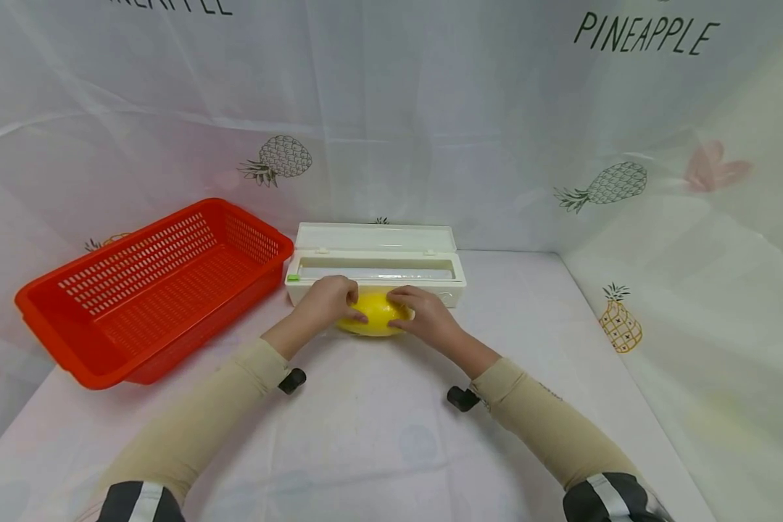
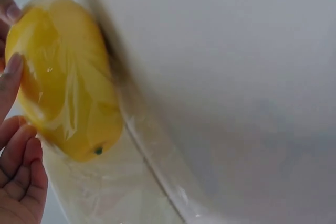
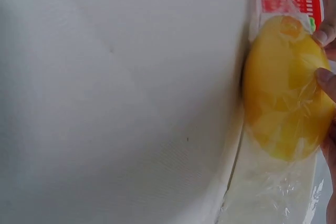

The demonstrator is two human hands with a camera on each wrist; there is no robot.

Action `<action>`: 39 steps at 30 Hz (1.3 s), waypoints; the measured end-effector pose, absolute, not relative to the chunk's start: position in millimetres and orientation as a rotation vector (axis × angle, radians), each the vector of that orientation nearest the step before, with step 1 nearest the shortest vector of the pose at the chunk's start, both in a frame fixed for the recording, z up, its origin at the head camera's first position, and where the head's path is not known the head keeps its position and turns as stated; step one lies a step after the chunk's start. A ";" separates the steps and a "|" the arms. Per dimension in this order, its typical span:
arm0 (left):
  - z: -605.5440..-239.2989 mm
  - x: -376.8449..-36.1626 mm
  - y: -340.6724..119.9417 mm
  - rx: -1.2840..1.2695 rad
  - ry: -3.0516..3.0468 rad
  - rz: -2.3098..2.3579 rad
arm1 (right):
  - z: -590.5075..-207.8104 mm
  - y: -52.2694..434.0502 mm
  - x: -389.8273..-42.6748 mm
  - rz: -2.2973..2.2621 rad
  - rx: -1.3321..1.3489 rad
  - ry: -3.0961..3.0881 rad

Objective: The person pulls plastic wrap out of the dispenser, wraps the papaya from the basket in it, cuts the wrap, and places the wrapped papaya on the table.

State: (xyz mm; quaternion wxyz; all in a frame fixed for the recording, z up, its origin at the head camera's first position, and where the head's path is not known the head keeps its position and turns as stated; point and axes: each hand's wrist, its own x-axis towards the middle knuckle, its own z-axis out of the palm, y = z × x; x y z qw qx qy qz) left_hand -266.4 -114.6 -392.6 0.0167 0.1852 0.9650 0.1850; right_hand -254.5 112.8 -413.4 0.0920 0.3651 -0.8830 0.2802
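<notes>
A yellow oval fruit (image 1: 375, 317) lies in front of the white cling film box, between both hands. In the left wrist view the fruit (image 2: 68, 82) has glossy clear film over it and a small green spot at one end. My left hand (image 1: 328, 297) grips its left end, with thumb and fingers on the film. On the other side my right hand (image 1: 428, 317) holds the right end with bent fingers and thumb. Loose cling film (image 3: 262, 192) spreads past the fruit in the right wrist view. The box's lid (image 1: 375, 235) is raised, and a film roll (image 1: 378, 273) shows inside.
A red perforated basket (image 1: 163, 362) stands to the left, close beside the cling film box (image 1: 453, 295). White patterned cloth covers the table (image 1: 359, 435). A pineapple-print curtain (image 1: 391, 109) rises right behind the box and continues along the right side.
</notes>
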 end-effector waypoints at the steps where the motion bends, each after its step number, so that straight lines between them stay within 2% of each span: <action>1: -393.5 -264.3 -114.6 0.581 3.017 0.580 | -413.9 112.6 -253.7 0.820 1.087 -2.612; 10: -400.2 -240.6 -114.2 0.553 3.180 0.635 | -421.6 109.8 -248.6 0.769 1.095 -2.514; 22: -411.2 -226.7 -111.4 0.691 3.343 0.697 | -426.5 109.8 -241.1 0.735 0.962 -2.558; 29: -411.2 -227.7 -111.8 0.687 3.240 0.639 | -419.6 107.7 -243.4 0.627 1.080 -2.468; 39: -412.5 -225.7 -113.8 0.674 3.208 0.531 | -402.7 99.0 -254.9 0.643 1.157 -2.874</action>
